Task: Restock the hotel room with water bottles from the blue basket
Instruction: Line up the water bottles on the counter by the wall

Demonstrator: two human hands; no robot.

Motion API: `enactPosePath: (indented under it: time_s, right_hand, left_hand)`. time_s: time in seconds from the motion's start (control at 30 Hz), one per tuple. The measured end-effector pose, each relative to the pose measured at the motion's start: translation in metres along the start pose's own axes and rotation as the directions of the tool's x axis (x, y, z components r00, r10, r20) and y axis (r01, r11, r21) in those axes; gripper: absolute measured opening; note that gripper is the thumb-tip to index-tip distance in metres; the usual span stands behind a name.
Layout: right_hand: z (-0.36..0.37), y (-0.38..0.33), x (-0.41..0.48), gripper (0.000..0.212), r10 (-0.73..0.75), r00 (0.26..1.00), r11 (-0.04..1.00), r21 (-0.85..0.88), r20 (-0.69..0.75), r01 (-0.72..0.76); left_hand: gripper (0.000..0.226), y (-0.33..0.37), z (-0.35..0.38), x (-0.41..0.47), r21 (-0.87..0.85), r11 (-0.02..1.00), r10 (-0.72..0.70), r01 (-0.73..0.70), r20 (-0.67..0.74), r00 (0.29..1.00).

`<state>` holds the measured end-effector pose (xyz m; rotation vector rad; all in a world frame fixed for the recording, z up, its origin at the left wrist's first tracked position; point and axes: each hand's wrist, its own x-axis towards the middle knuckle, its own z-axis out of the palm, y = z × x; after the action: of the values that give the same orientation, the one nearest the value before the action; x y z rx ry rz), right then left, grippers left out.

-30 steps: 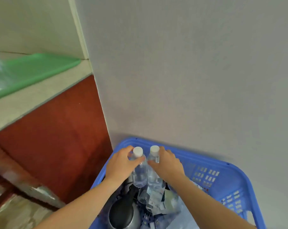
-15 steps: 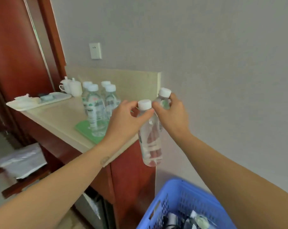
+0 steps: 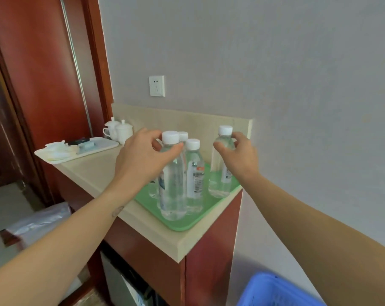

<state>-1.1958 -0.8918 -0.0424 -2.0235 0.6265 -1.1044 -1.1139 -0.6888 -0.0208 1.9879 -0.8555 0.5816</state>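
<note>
**A:** Where had the two bottles got to?

**B:** Out of the basket and up onto the counter. A second before, both were gripped by their necks down inside the blue basket point(image 3: 275, 290). Half a second before, they hung in the air in front of the counter edge. Now the left-hand bottle point(image 3: 172, 184) stood upright at the near side of the green tray point(image 3: 187, 225). The right-hand bottle point(image 3: 222, 173) stood upright at the tray's far right corner, apart from the rest.

**A:** Had the hands let go?

**B:** No. The left hand point(image 3: 143, 157) pinched its bottle just under the white cap with thumb and curled fingers. The right hand point(image 3: 240, 155) had thumb and fingers curled round the shoulder of its own. Both bases looked to be down on the tray, though I could not tell whether the weight was fully off the hands.

**A:** Anything else there?

**B:** Other bottles point(image 3: 194, 171) stood just behind the left-hand one, nearly touching it. Further left on the counter point(image 3: 165, 239) lay a white tray point(image 3: 98, 146), with lidded cups point(image 3: 118, 129) by its far end. The basket showed only as a rim, low at the near right.

**A:** So, for the task?

**B:** I judged this pair as good as delivered. Letting go was what remained, then perhaps another trip to the basket.
</note>
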Motion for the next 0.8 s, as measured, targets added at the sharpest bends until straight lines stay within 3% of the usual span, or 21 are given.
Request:
enactPosePath:
  time_s: [0.23, 0.5, 0.67, 0.73, 0.8]
  right_hand:
    - [0.036, 0.013, 0.017, 0.043, 0.006, 0.996, 0.998, 0.06, 0.085, -0.011]
    - [0.046, 0.003, 0.025, 0.051, 0.075, 0.987, 0.989, 0.116, 0.145, -0.092]
    - [0.035, -0.041, 0.032, 0.028, -0.204, 0.967, 0.965, 0.135, -0.151, 0.225]
    - [0.034, -0.068, 0.037, 0.019, -0.341, 0.93, 0.938, 0.018, -0.137, 0.347]
    - [0.039, -0.095, 0.045, 0.013, -0.418, 0.908, 0.9, -0.129, 0.014, 0.416]
  left_hand:
    - [0.039, -0.022, -0.003, 0.015, -0.071, 0.997, -0.015, 0.015, 0.003, 1.0]
    - [0.064, -0.027, 0.001, 0.015, -0.087, 0.996, 0.042, -0.034, 0.096, 0.994]
    - [0.046, -0.043, -0.018, 0.034, -0.155, 0.988, 0.013, -0.004, 0.059, 0.998]
    - [0.039, -0.055, -0.028, 0.045, -0.197, 0.98, -0.008, 0.016, 0.042, 0.999]
    - [0.025, -0.072, -0.038, 0.057, -0.283, 0.957, -0.05, 0.064, 0.057, 0.997]
